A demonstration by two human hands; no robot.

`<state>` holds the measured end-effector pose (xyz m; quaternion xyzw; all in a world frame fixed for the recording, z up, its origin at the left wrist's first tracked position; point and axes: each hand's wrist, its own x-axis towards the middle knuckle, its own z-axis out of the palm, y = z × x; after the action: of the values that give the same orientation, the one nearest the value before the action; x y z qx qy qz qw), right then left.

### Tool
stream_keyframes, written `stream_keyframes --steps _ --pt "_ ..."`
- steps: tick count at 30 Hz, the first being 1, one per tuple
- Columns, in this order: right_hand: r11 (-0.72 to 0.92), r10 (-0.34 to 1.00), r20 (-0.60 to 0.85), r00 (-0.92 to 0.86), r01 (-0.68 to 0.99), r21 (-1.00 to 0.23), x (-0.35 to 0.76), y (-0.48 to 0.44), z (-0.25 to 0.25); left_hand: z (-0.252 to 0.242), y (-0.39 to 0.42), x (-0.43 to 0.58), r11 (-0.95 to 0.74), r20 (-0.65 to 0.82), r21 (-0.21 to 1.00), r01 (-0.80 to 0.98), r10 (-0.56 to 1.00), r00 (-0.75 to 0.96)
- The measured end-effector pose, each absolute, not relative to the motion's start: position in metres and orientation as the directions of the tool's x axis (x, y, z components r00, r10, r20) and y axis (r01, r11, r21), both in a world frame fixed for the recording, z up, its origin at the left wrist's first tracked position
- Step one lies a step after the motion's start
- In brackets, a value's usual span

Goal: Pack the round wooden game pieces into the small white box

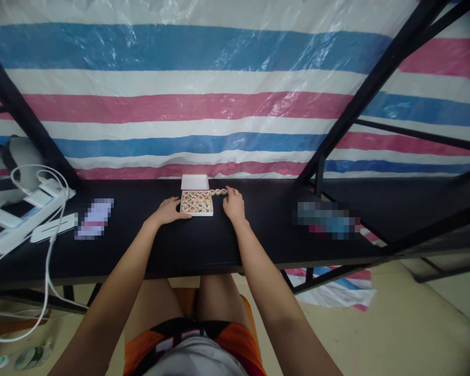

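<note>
A small white box (pixel 197 213) with its lid (pixel 195 182) raised at the back stands on the black desk. Round xiangqi pieces (pixel 196 199) with red and black characters fill it in rows. My left hand (pixel 167 211) holds the box at its left side, the thumb along the front edge and the fingers by the left wall. Right of the box, a short row of xiangqi pieces (pixel 218 191) lies near the back of the desk. My right hand (pixel 234 204) has its fingertips at the right end of this row, closed around the last piece; the other fingers are curled.
On the desk (pixel 203 245), a blurred-out phone-like item (pixel 95 218), a white flat device (pixel 55 228) and a power strip (pixel 23 222) with white cables lie left. A blurred packet (pixel 327 220) lies right. Black metal bars (pixel 376 89) and a striped plastic sheet (pixel 203 107) stand behind.
</note>
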<state>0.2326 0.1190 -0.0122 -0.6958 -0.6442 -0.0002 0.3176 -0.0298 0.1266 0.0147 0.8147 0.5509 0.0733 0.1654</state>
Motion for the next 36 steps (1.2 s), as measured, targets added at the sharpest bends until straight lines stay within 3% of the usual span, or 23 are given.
stream_keyframes --steps 5,9,13,21,33,36 --pt "0.401 0.797 0.597 -0.094 0.821 -0.406 0.211 0.11 -0.006 0.013 0.128 -0.03 -0.349 -0.06 0.345 0.871 0.918 0.391" --pt "0.527 0.777 0.566 -0.276 0.776 -0.347 0.192 0.101 -0.002 0.01 0.13 -0.031 -0.36 -0.055 0.34 0.869 0.915 0.4" --pt "0.497 0.824 0.481 -0.301 0.791 -0.357 0.188 0.098 -0.001 0.008 0.131 -0.031 -0.353 -0.05 0.342 0.871 0.918 0.392" --pt "0.336 0.898 0.409 -0.159 0.85 -0.406 0.195 0.104 -0.006 0.007 0.132 -0.032 -0.359 -0.045 0.352 0.864 0.916 0.399" --pt "0.385 0.861 0.493 -0.126 0.795 -0.468 0.2 0.108 -0.009 0.011 0.13 -0.03 -0.364 -0.049 0.349 0.863 0.913 0.405" --pt "0.333 0.849 0.527 -0.032 0.806 -0.489 0.209 0.109 -0.006 0.011 0.129 -0.03 -0.359 -0.048 0.35 0.865 0.916 0.399"
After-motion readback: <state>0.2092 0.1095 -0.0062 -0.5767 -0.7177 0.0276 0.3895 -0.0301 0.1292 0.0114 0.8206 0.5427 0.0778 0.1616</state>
